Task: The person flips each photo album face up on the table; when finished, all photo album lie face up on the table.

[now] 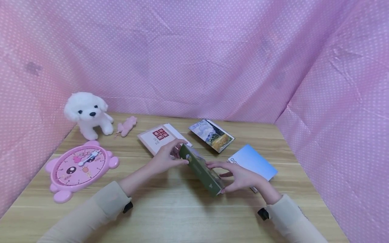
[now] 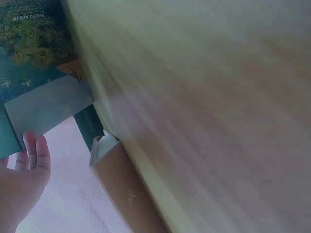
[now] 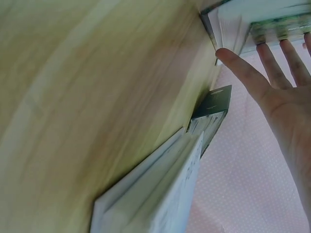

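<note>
Album (image 1: 199,171) tilts between both hands over the table (image 1: 170,219); left hand (image 1: 165,156) pinches its far end, right hand (image 1: 241,177) the near end. Even pressure should keep the covers closed.

You are holding the album (image 1: 202,170) between your left hand (image 1: 167,157) and your right hand (image 1: 240,177), near the middle of the table (image 1: 146,216). Behind it the back book (image 1: 212,135) is lying, with the left book (image 1: 158,140) and the right book (image 1: 255,162) lying on either side. On your left, the toy dog (image 1: 88,113) is resting behind the clock (image 1: 82,165), and the small toy (image 1: 127,126) is lying just right of the dog.
</note>
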`<state>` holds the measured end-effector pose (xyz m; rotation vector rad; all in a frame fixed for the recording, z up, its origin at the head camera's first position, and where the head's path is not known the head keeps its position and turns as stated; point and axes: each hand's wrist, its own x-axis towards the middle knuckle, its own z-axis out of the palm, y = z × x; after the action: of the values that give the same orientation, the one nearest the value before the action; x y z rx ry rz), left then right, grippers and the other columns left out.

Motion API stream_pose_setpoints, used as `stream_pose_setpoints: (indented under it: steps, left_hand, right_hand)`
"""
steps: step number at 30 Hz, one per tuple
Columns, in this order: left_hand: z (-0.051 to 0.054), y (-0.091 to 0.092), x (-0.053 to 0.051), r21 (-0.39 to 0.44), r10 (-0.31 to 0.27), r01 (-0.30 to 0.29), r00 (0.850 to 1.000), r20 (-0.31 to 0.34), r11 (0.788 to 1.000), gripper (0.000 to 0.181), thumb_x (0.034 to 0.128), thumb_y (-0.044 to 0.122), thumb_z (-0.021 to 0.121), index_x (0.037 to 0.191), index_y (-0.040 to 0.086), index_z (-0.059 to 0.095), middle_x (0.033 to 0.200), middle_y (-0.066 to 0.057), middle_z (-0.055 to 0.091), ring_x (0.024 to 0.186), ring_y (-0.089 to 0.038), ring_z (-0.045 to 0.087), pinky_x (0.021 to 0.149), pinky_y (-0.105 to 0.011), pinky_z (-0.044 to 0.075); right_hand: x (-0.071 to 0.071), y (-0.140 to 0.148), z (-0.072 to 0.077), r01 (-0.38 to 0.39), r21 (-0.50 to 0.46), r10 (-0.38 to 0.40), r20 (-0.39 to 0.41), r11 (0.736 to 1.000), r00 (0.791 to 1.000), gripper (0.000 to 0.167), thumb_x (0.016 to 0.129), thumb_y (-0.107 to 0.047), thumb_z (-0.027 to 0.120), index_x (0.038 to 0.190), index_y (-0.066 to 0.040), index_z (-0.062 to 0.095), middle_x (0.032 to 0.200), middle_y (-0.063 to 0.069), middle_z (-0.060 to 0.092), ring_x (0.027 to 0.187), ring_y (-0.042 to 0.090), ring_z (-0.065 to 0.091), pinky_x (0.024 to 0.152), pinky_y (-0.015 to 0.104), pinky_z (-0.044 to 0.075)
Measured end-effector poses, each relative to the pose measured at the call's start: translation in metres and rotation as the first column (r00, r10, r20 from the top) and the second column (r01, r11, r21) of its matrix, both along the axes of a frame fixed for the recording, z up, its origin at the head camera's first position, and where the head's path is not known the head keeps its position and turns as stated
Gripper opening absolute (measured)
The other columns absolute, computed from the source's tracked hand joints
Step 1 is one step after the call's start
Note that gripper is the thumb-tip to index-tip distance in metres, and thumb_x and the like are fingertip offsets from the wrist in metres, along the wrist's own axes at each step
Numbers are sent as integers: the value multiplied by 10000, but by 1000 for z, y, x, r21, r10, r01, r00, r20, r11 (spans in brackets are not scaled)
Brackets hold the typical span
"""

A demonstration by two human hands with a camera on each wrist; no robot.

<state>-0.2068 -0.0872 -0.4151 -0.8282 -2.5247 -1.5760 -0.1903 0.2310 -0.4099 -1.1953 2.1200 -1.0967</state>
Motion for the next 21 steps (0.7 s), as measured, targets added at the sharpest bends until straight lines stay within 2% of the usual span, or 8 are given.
stream_pose_setpoints:
  steps: [4,10,17,21]
  left_hand:
    - [-4,-3,1,-1,-17,18,999,51,1000,557,753,236,800,1235,122,546,923,-44,610,741,-145,612,679,-293,563]
    - [-7,-7,3,-42,-14,16,999,36,999,421,803,304,748,1173,173,598,960,-5,612,766,-126,587,699,-263,527]
    - [-6,-10,7,-115,-43,51,996,73,992,332,863,352,675,1121,151,616,1088,-10,648,829,-114,593,751,-264,518]
    - [-5,-11,9,-157,-67,81,994,92,984,299,878,347,659,1099,153,609,1128,-37,636,823,-111,596,751,-250,518]
  right_hand:
    - [0,1,-4,-22,13,22,-33,1000,999,821,764,-211,784,1452,-187,336,1553,94,226,1371,277,295,921,403,510]
    - [0,2,-9,-20,68,26,-96,997,995,809,745,-183,776,1438,-236,362,1555,54,222,1372,257,299,936,389,502]
    - [1,0,-11,-15,136,41,-191,991,981,795,756,-346,775,1433,-240,372,1546,64,234,1371,283,293,923,427,498]
    - [0,0,-13,-19,146,58,-271,989,961,790,750,-402,768,1423,-228,392,1532,83,268,1373,287,288,950,449,473]
